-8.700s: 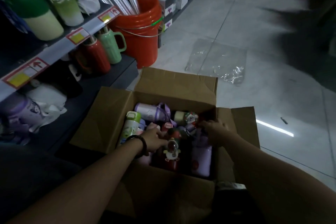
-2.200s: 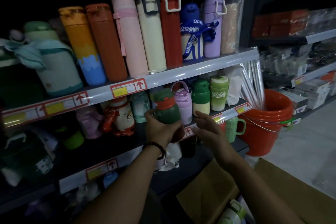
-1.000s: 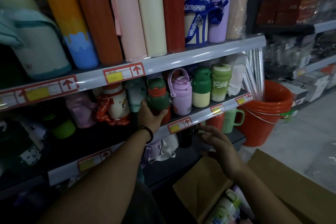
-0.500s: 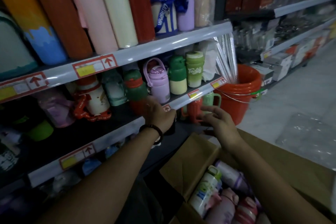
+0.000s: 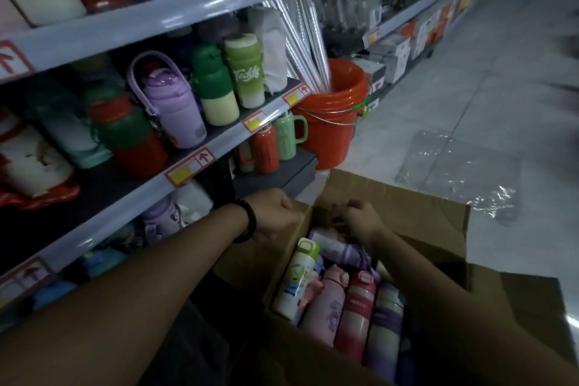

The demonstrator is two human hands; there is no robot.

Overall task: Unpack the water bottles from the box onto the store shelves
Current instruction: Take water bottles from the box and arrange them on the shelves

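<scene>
Well — pastel bottles, box

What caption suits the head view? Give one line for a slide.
Both bare hands, left hand and right hand, reach into the brown cardboard box of bottles beside stocked grey store shelves.

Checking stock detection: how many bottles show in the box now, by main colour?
White bottle: 1
Pink bottle: 1
Red bottle: 1
Purple bottles: 2
Total: 5 visible; more may lie hidden underneath.
</scene>
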